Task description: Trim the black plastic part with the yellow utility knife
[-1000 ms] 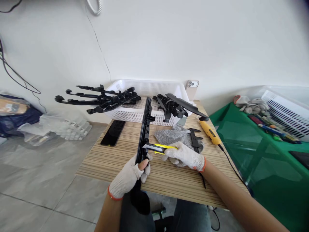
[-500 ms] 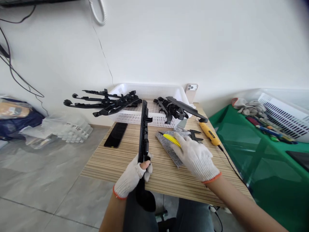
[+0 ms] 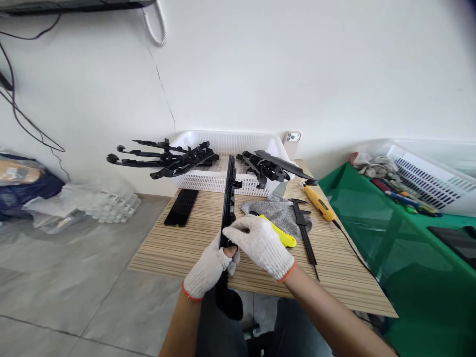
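Note:
My left hand point(image 3: 211, 265), in a white glove with a bare thumb tip, is closed around a long black plastic trim part point(image 3: 228, 193). The part stands lengthwise away from me, its wide rounded end near my lap. My right hand point(image 3: 258, 243), also gloved, has its thumb and fingertips pinched at the part's edge just above my left thumb. Any small piece between those fingertips is hidden. A yellow utility knife point(image 3: 284, 235) lies on a grey cloth point(image 3: 277, 210), partly behind my right hand. Beside it rests a black caliper point(image 3: 303, 228).
A white plastic basket point(image 3: 208, 181) against the wall holds several black trim parts point(image 3: 178, 161) that stick out over its rim. On the table lie a black phone point(image 3: 181, 208) and a yellow corded tool point(image 3: 320, 202). Another phone point(image 3: 292, 144) leans behind. A green-covered surface point(image 3: 357, 218) stands right.
My right hand has let go of the yellow utility knife, leaving it on the cloth, and moved left to the trim part. My left hand keeps its hold. The caliper is now more exposed.

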Demonstrator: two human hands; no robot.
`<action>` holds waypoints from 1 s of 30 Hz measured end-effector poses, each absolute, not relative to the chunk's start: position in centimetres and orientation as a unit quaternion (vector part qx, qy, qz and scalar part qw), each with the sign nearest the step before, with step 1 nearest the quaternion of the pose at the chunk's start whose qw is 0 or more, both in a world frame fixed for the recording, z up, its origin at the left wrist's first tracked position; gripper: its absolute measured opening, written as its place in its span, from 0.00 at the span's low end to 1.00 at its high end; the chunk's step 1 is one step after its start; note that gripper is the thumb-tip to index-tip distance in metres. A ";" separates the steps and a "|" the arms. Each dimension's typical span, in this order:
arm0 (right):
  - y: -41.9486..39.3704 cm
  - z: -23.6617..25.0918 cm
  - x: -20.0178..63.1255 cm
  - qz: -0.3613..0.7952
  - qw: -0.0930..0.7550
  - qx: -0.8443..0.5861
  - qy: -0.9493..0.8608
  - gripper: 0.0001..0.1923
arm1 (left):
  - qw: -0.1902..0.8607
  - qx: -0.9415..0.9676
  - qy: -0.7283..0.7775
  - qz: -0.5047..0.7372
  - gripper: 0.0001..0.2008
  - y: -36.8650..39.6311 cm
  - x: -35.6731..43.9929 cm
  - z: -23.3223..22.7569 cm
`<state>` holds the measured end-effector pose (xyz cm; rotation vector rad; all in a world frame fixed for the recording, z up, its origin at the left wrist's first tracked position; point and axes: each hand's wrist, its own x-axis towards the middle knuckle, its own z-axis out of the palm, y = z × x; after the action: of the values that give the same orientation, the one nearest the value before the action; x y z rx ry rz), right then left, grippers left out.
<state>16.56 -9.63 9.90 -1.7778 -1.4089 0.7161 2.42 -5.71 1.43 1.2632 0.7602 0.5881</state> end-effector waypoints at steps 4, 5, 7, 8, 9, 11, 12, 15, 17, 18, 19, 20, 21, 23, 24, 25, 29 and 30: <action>-8.7 9.6 16.0 0.319 0.363 -0.722 -0.494 0.09 | 0.694 0.582 0.336 0.260 0.22 -5.9 2.1 1.3; -8.6 9.6 16.0 0.324 0.357 -0.729 -0.487 0.09 | 0.694 0.585 0.332 0.258 0.22 -5.9 2.0 1.3; -8.4 9.5 16.1 0.331 0.349 -0.734 -0.480 0.09 | 0.692 0.590 0.327 0.257 0.24 -6.0 2.1 1.6; -8.4 9.5 16.1 0.335 0.349 -0.733 -0.478 0.10 | 0.691 0.591 0.327 0.259 0.25 -6.0 2.2 1.8; -8.4 9.5 16.1 0.338 0.351 -0.730 -0.479 0.10 | 0.690 0.589 0.328 0.261 0.27 -6.0 2.3 1.9; -8.5 9.5 15.8 0.332 0.352 -0.730 -0.484 0.11 | 0.692 0.583 0.332 0.264 0.30 -6.0 2.5 2.2; -8.6 9.5 15.6 0.315 0.347 -0.737 -0.487 0.11 | 0.695 0.580 0.334 0.264 0.32 -6.0 2.5 2.3; -8.9 9.6 14.7 0.243 0.303 -0.776 -0.497 0.09 | 0.702 0.572 0.329 0.268 0.36 -6.0 2.6 2.2; -9.2 9.8 14.4 0.210 0.268 -0.794 -0.503 0.09 | 0.702 0.573 0.324 0.271 0.36 -6.1 2.5 2.1; -9.3 9.9 14.4 0.196 0.256 -0.800 -0.507 0.10 | 0.700 0.577 0.325 0.268 0.35 -6.1 2.5 2.1; -9.4 9.9 14.7 0.182 0.248 -0.805 -0.507 0.10 | 0.697 0.581 0.328 0.263 0.33 -6.1 2.5 2.2; -9.5 9.9 15.1 0.167 0.244 -0.811 -0.505 0.11 | 0.694 0.584 0.331 0.259 0.30 -6.1 2.4 2.3; -9.6 9.9 15.8 0.152 0.245 -0.817 -0.499 0.11 | 0.693 0.586 0.332 0.257 0.27 -6.2 2.4 2.4; -9.9 9.7 17.5 0.135 0.255 -0.827 -0.482 0.12 | 0.694 0.585 0.331 0.258 0.24 -6.2 2.3 2.7; -10.1 9.5 18.5 0.131 0.263 -0.831 -0.472 0.12 | 0.696 0.583 0.329 0.260 0.24 -6.3 2.3 2.9; -10.4 9.2 19.5 0.128 0.274 -0.833 -0.464 0.13 | 0.698 0.580 0.329 0.260 0.24 -6.3 2.3 3.0; -12.0 7.8 22.4 0.118 0.311 -0.830 -0.448 0.14 | 0.706 0.572 0.333 0.253 0.27 -6.3 2.4 3.1; -12.5 7.4 22.6 0.120 0.327 -0.822 -0.451 0.14 | 0.706 0.571 0.333 0.253 0.26 -6.2 2.4 3.1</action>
<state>22.63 -12.46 7.42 -2.1527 -1.1827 0.3133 2.38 -6.24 3.05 1.2697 0.7395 0.5624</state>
